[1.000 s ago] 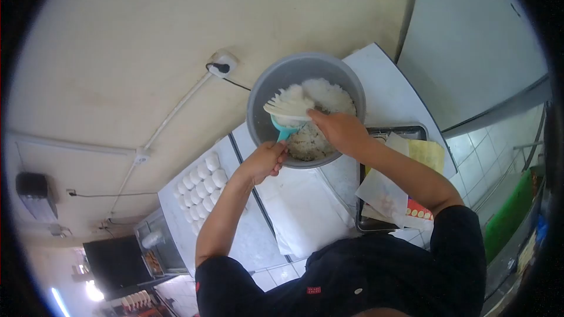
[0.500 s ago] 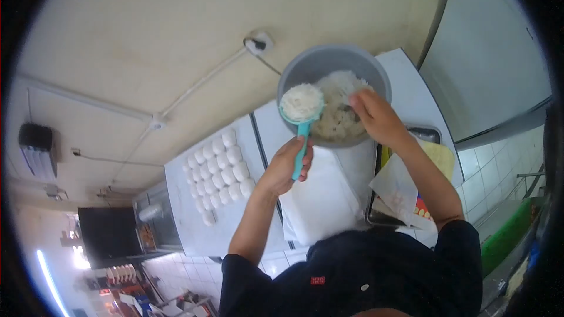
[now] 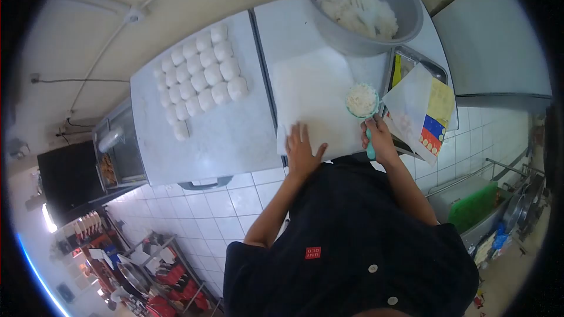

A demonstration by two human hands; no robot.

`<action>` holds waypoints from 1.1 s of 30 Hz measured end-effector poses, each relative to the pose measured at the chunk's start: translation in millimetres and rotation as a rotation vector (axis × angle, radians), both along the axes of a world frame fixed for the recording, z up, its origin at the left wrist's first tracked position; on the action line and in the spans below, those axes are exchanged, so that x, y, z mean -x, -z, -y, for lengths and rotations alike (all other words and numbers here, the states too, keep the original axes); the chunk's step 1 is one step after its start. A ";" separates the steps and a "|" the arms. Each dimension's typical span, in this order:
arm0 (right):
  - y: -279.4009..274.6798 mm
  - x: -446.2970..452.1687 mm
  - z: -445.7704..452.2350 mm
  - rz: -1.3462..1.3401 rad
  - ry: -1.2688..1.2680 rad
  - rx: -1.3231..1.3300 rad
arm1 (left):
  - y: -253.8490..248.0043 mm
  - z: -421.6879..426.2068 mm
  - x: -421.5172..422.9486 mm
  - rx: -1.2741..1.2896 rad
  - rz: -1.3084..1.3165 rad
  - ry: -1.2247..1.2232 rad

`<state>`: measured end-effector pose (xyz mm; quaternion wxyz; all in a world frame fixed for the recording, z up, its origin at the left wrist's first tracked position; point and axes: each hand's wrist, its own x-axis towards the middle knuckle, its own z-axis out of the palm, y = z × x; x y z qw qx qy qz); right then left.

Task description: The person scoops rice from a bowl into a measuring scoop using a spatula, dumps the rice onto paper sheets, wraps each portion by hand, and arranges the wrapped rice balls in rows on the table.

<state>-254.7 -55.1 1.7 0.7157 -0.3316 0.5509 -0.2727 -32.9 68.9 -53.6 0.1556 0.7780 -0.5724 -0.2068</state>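
Observation:
My right hand (image 3: 383, 141) grips the turquoise handle of a round scoop (image 3: 370, 144), its cup heaped with white rice (image 3: 361, 101). The scoop is held above the right part of a stack of white paper sheets (image 3: 314, 91). Flat on the near edge of that paper lies my left hand (image 3: 302, 154), fingers spread and holding nothing. Beyond the paper, a large grey tub (image 3: 364, 44) contains more rice (image 3: 341, 9). A pale, translucent utensil (image 3: 365, 14) appears to rest in it, its shape hard to make out.
Rows of white rounded pieces (image 3: 200, 73) sit on the left part of the white worktop (image 3: 223, 135). To the right, a metal tray (image 3: 432, 64) lies partly under loose paper and a colourful printed packet (image 3: 435, 132). A wall stands behind the worktop.
The scoop has passed from my left hand to my right and come nearer, away from the tub. My right hand has left the tub; my left now rests on the paper. The view has tilted down.

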 end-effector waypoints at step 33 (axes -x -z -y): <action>-99.0 -42.9 204.7 -1.082 0.139 1.550 | -255.2 -41.9 -61.0 0.985 -0.675 0.592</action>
